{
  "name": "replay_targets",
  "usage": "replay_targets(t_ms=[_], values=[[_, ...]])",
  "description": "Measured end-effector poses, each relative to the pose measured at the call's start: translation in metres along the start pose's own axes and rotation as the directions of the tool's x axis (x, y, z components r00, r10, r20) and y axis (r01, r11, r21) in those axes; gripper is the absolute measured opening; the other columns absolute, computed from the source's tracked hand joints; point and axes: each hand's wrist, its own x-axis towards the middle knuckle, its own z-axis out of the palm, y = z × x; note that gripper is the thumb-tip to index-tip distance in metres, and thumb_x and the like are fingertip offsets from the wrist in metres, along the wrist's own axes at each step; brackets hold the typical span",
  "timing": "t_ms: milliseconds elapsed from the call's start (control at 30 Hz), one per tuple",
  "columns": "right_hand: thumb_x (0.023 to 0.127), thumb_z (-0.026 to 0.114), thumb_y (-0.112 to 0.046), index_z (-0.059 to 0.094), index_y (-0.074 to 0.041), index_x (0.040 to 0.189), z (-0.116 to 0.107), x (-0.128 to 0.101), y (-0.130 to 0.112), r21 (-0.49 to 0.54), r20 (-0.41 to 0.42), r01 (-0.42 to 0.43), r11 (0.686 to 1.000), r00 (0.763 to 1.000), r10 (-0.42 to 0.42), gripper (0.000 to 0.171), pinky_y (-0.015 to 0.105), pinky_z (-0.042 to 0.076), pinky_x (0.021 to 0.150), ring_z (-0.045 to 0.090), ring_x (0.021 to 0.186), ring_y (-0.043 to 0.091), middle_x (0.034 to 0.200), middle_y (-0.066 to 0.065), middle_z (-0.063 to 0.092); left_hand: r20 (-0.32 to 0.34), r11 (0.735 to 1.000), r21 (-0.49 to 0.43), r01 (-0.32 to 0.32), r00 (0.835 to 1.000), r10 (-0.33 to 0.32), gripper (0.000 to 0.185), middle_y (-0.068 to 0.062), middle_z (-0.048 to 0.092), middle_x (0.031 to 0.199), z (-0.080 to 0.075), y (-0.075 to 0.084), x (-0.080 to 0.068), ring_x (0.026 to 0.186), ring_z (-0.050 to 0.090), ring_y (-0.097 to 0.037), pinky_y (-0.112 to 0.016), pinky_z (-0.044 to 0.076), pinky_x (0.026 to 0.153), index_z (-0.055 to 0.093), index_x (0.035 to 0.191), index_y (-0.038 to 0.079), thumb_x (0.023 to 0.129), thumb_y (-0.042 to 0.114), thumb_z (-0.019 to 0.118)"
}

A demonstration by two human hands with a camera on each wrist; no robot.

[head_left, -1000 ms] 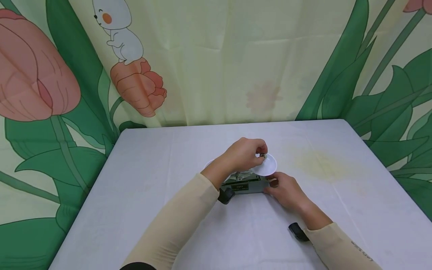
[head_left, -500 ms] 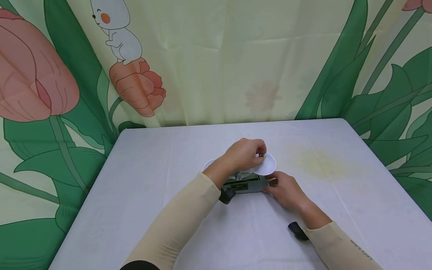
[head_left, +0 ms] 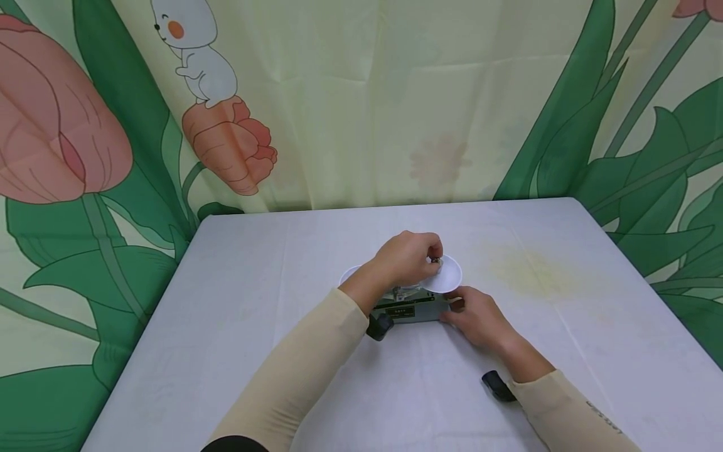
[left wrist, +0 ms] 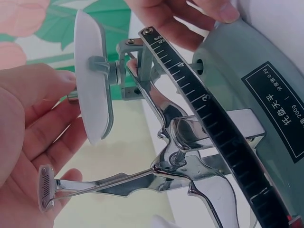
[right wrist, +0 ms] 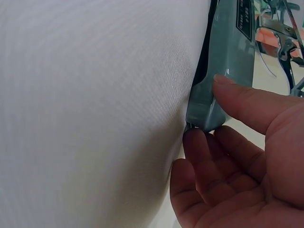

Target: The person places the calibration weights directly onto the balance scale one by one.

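A grey tray balance (head_left: 420, 312) stands on the table, with a white right pan (head_left: 446, 276) and a left pan (head_left: 347, 272) mostly hidden behind the left forearm. My left hand (head_left: 408, 257) reaches across to the right pan and pinches a small shiny metal weight (head_left: 435, 259) at its upper surface. In the left wrist view the weight (left wrist: 72, 96) is largely covered by thumb and fingers. The black graduated beam (left wrist: 204, 104) runs along the balance's front. My right hand (head_left: 477, 317) grips the right end of the grey base (right wrist: 211, 102), thumb on its face and fingertips at its end.
The white-clothed table (head_left: 282, 389) extends around the balance, with a yellowish stain (head_left: 533, 276) to the right. Behind it hangs a printed curtain (head_left: 361, 113). Black wrist cameras sit below the left (head_left: 380, 326) and right (head_left: 498, 386) wrists.
The weight in my left fingers has shifted very slightly left at the right pan. My right hand keeps its hold on the base.
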Motion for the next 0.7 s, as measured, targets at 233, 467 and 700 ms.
replay_targets(t_ms=[233, 467, 700], values=[[0.086, 0.075, -0.016, 0.059, 0.006, 0.125, 0.0001, -0.0006, -0.0010, -0.002, -0.005, 0.000, 1.000, 1.000, 0.000, 0.048, 0.052, 0.050, 0.091, 0.065, 0.108, 0.036, 0.124, 0.019, 0.064, 0.003, 1.000, -0.004, -0.004, 1.000, 0.004, 0.015, 0.006, 0.067, 0.101, 0.0012, -0.0015, -0.0006, 0.084, 0.058, -0.011, -0.022, 0.044, 0.072, 0.066, 0.108, 0.017, 0.095, 0.024, 0.067], [0.085, 0.075, -0.016, 0.060, 0.006, 0.124, 0.0009, -0.0013, -0.0004, 0.005, -0.007, 0.006, 1.000, 1.000, -0.006, 0.047, 0.051, 0.051, 0.090, 0.066, 0.106, 0.035, 0.123, 0.019, 0.065, 0.006, 1.000, 0.006, 0.003, 1.000, -0.003, 0.015, 0.007, 0.067, 0.100, 0.0014, -0.0003, -0.0019, 0.084, 0.058, -0.011, -0.022, 0.044, 0.071, 0.066, 0.108, 0.018, 0.095, 0.024, 0.067], [0.085, 0.075, -0.016, 0.060, 0.006, 0.124, 0.0001, -0.0006, -0.0009, 0.000, -0.010, 0.013, 1.000, 1.000, -0.013, 0.048, 0.052, 0.051, 0.090, 0.065, 0.106, 0.035, 0.122, 0.019, 0.065, 0.004, 0.999, 0.037, 0.007, 1.000, -0.008, 0.017, 0.008, 0.066, 0.101, 0.0003, 0.0010, -0.0025, 0.085, 0.058, -0.010, -0.023, 0.044, 0.072, 0.066, 0.110, 0.018, 0.095, 0.026, 0.066]])
